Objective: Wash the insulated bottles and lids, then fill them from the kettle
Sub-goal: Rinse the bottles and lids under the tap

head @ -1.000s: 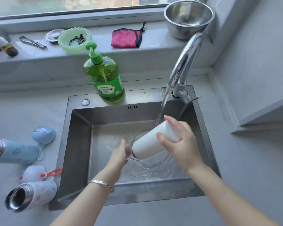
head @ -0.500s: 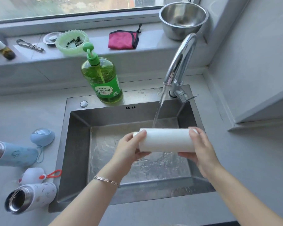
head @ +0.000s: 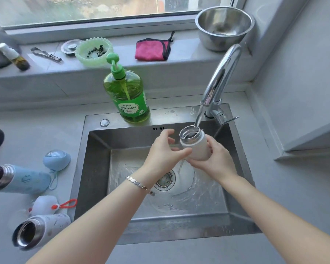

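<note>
gripping with the right hand (head: 216, 161) – fingers curled round the lower body – the white bottle (head: 196, 147), upright above the sink (head: 97, 168), its open steel mouth just below the tap (head: 220, 77) at the sink's back right corner. catching the water stream (head: 198, 118) at the rim of that mouth. resting the left hand (head: 164, 149) beside the bottle, thumb against its side, other fingers loose and lifted off it. lying on the counter left of the sink, mouths open – the blue bottle (head: 25, 180) and the speckled bottle (head: 42, 228), with the blue lid (head: 56, 160) and the white lid (head: 44, 204) near them. standing on the sink's back rim – the green soap bottle (head: 128, 96).
</note>
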`<state>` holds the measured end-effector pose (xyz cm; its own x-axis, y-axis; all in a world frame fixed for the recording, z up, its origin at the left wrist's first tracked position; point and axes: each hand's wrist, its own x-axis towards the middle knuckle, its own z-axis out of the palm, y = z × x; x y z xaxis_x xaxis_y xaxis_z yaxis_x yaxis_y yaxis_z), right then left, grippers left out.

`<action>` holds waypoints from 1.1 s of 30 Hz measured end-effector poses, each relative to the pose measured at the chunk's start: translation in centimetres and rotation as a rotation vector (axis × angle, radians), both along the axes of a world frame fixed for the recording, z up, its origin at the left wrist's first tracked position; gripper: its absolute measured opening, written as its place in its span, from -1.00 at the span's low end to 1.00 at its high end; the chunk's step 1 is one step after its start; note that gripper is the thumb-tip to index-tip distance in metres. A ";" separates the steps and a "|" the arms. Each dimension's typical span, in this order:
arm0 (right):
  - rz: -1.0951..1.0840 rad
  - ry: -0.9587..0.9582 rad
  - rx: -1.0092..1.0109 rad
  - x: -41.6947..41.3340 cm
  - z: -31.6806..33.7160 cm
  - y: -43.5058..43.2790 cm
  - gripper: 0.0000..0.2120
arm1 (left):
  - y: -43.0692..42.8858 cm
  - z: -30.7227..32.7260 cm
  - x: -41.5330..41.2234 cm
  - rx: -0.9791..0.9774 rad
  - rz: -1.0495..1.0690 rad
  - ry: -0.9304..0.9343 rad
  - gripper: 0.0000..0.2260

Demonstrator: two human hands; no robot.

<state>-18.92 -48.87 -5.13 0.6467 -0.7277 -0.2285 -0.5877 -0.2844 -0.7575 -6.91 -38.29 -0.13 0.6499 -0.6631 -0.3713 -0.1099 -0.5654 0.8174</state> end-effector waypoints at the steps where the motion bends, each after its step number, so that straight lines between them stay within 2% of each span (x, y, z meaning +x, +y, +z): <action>1: -0.038 -0.003 -0.012 0.0 -0.4 -0.2 -0.31 | 0.7 -0.5 0.2 0.028 0.008 -0.019 -0.45; 4: -0.062 0.011 -0.016 -0.1 -1.1 -0.4 -0.31 | 3.0 -1.9 0.7 0.087 0.045 -0.046 -0.69; 10: -0.048 -0.020 0.006 0.5 -1.5 0.3 -0.32 | 6.1 -3.5 1.1 0.113 0.130 0.057 -0.85; 18: -0.084 -0.009 0.030 0.0 -2.0 -0.9 -0.37 | 6.9 -4.2 0.5 0.104 0.157 0.096 -0.88; 24: -0.399 -0.050 0.079 -0.4 -1.7 -5.2 -0.52 | 6.5 -4.6 0.1 0.107 0.136 0.107 -0.89; 28: -0.492 -0.106 0.084 0.6 -1.4 -7.4 -0.49 | 6.1 -4.7 0.2 0.117 0.121 0.107 -0.86; 33: -0.528 -0.172 0.115 1.9 -1.8 -7.3 -0.57 | 5.5 -4.9 0.7 0.128 0.122 0.099 -0.90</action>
<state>-17.06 -56.13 -6.97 0.2361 -0.9392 -0.2491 -0.4934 0.1050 -0.8635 -6.20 -32.78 -5.03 0.6789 -0.5248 -0.5135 0.0435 -0.6693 0.7417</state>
